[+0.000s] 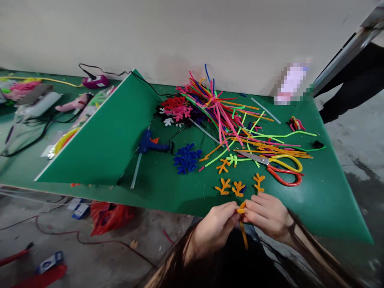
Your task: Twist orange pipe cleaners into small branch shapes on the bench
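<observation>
Left hand [218,224] and right hand [268,216] pinch a bent orange fuzzy pipe-cleaner [244,234] between them, its tail hanging below. Uneven pressure could kink it; a slackened grip could let the bend open. Branched orange fuzzy pieces [238,188] lie just beyond both hands; a stray knuckle could displace them.

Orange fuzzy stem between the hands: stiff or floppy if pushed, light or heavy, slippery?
The orange fuzzy stem probably bends easily but keeps its shape, as similar orange branched pieces hold their bends. Likely light, being so thin. Its fuzzy surface suggests little slipping.
</observation>
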Motion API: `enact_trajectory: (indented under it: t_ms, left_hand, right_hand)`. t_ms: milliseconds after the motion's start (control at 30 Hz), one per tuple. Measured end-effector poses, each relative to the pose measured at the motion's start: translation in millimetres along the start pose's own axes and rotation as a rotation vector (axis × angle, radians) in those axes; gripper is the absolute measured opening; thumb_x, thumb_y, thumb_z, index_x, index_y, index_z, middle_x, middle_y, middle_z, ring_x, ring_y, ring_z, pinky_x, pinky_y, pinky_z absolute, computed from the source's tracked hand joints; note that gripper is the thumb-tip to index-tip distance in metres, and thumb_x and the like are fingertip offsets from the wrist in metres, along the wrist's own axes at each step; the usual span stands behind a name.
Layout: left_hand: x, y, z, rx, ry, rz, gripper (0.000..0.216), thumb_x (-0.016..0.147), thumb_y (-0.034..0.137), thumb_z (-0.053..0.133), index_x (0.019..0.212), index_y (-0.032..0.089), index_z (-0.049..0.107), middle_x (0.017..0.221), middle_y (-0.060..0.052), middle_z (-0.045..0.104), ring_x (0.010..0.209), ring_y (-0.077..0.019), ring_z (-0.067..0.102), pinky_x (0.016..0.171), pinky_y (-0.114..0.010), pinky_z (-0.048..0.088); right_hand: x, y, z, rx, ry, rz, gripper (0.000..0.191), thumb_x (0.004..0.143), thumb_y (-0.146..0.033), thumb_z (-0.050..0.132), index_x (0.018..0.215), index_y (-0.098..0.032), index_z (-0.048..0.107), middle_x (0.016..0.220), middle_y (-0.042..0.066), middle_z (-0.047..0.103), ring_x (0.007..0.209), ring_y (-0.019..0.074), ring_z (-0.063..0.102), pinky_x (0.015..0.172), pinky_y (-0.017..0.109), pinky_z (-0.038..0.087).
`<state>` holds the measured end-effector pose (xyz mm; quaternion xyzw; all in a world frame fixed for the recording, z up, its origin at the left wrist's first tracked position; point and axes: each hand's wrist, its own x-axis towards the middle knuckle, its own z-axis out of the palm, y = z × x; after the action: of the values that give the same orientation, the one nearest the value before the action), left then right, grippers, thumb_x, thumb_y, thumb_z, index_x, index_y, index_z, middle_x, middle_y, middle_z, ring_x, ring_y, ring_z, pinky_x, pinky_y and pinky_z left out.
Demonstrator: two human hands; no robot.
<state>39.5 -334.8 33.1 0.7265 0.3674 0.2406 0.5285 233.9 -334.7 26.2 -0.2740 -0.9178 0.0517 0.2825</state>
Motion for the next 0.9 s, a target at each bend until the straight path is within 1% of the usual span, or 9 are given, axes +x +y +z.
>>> enact_trajectory:
  t_ms: [100, 167, 267, 367, 467, 567, 667, 800, 900]
  left_hand:
    - [0, -1, 3, -0.048, 0.062, -0.011, 0.026, 0.093, 0.022, 0.033, 0.068, 0.02, 0.041, 0.064, 0.002, 0.046, 0.057, -0.011, 0.044, 0.055, -0.02, 0.037]
    - [2, -2, 4, -0.055, 0.05, -0.026, 0.026, 0.093, 0.022, 0.034, 0.068, 0.019, 0.041, 0.064, 0.002, 0.047, 0.057, -0.0108, 0.044, 0.056, -0.02, 0.037]
    - [3, -2, 5, -0.047, -0.014, -0.002, 0.025, 0.092, 0.022, 0.036, 0.069, 0.019, 0.043, 0.066, 0.0, 0.05, 0.06, -0.0113, 0.046, 0.059, -0.02, 0.039]
    - [3, 0, 5, -0.021, -0.032, 0.035, 0.024, 0.092, 0.023, 0.038, 0.071, 0.018, 0.046, 0.069, -0.002, 0.054, 0.063, -0.0122, 0.048, 0.061, -0.021, 0.041]
    - [0, 1, 5, -0.023, -0.023, 0.061, 0.024, 0.091, 0.022, 0.039, 0.071, 0.017, 0.049, 0.07, -0.003, 0.056, 0.063, -0.0116, 0.048, 0.059, -0.019, 0.04]
    - [-2, 2, 4, -0.093, -0.066, 0.082, 0.027, 0.092, 0.024, 0.04, 0.069, 0.015, 0.051, 0.066, -0.002, 0.056, 0.06, -0.0102, 0.048, 0.057, -0.018, 0.039]
    - [-2, 3, 3, -0.125, -0.098, 0.067, 0.031, 0.093, 0.026, 0.04, 0.067, 0.014, 0.052, 0.062, -0.002, 0.054, 0.057, -0.0099, 0.047, 0.055, -0.018, 0.038]
    - [-1, 2, 4, -0.04, -0.083, 0.065, 0.028, 0.092, 0.024, 0.04, 0.068, 0.015, 0.051, 0.065, -0.003, 0.054, 0.06, -0.0113, 0.048, 0.058, -0.02, 0.039]
    - [-1, 1, 6, 0.028, -0.028, 0.064, 0.024, 0.091, 0.022, 0.04, 0.072, 0.015, 0.051, 0.068, -0.003, 0.053, 0.062, -0.0119, 0.047, 0.059, -0.021, 0.038]
  right_hand:
    - [0, -1, 0, 0.278, 0.065, 0.283, 0.02, 0.096, -0.034, 0.041, 0.095, -0.017, 0.051, 0.083, 0.005, 0.062, 0.068, 0.0138, 0.055, 0.06, 0.026, 0.042]
    - [3, 0, -1, 0.437, 0.033, 0.423, 0.026, 0.094, -0.042, 0.042, 0.101, -0.017, 0.05, 0.088, 0.005, 0.059, 0.066, 0.0122, 0.052, 0.058, 0.023, 0.043]
    - [9, 3, -2, 0.554, -0.069, 0.4, 0.021, 0.096, -0.036, 0.04, 0.095, -0.019, 0.051, 0.082, 0.003, 0.057, 0.067, 0.0116, 0.05, 0.058, 0.021, 0.042]
    - [15, 5, -3, 0.541, -0.109, 0.312, 0.019, 0.097, -0.028, 0.038, 0.084, -0.019, 0.049, 0.074, 0.001, 0.054, 0.068, 0.0115, 0.05, 0.059, 0.021, 0.039]
    - [18, 7, -5, 0.578, -0.22, 0.269, 0.018, 0.096, -0.03, 0.038, 0.087, -0.02, 0.048, 0.074, -0.001, 0.054, 0.063, 0.0104, 0.049, 0.056, 0.021, 0.036]
    - [18, 10, -7, 0.725, -0.312, 0.258, 0.022, 0.096, -0.036, 0.04, 0.085, -0.019, 0.05, 0.071, -0.003, 0.052, 0.06, 0.0086, 0.047, 0.054, 0.02, 0.034]
    - [17, 13, -5, 0.875, -0.269, 0.321, 0.028, 0.093, -0.04, 0.047, 0.077, -0.018, 0.053, 0.064, -0.005, 0.048, 0.055, 0.0071, 0.042, 0.051, 0.019, 0.032]
    - [17, 12, 1, 0.982, -0.188, 0.439, 0.028, 0.089, -0.04, 0.053, 0.074, -0.017, 0.055, 0.056, -0.006, 0.045, 0.049, 0.0061, 0.037, 0.046, 0.018, 0.029]
    - [14, 9, 7, 1.006, -0.13, 0.604, 0.028, 0.087, -0.041, 0.056, 0.073, -0.017, 0.053, 0.054, -0.006, 0.043, 0.047, 0.0058, 0.036, 0.043, 0.018, 0.027]
